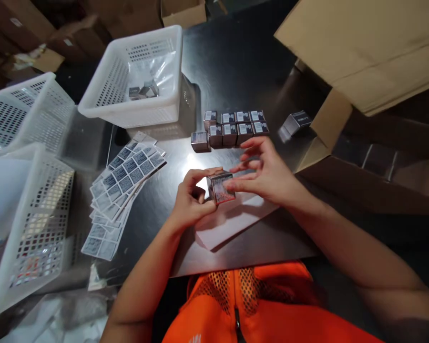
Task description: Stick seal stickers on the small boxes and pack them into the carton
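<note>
At centre, one small box (220, 189) is gripped by the left hand (190, 197); the right hand (268, 171), fingers parted, partly hides it, contact unclear to me. Nine boxes (229, 135) stand at twelve o'clock, one lone box (296, 122) and one open carton (361, 50) at two, label sheets (123, 174) at nine, three perforated baskets (143, 114) nine to eleven.

The tabletop (232, 62) is smooth, reflective metal with a brushed-looking sheen. The small held box (219, 186) has glossy, foil-like sides, as do the lined-up boxes (229, 136). The perforated basket (146, 114) is smooth plastic, its liner bag (166, 71) shiny clear film. The sticker sheets (128, 169) look like paper; the carton (361, 47) is matt cardboard; the vest (207, 319) is cloth with mesh panels (248, 288).
</note>
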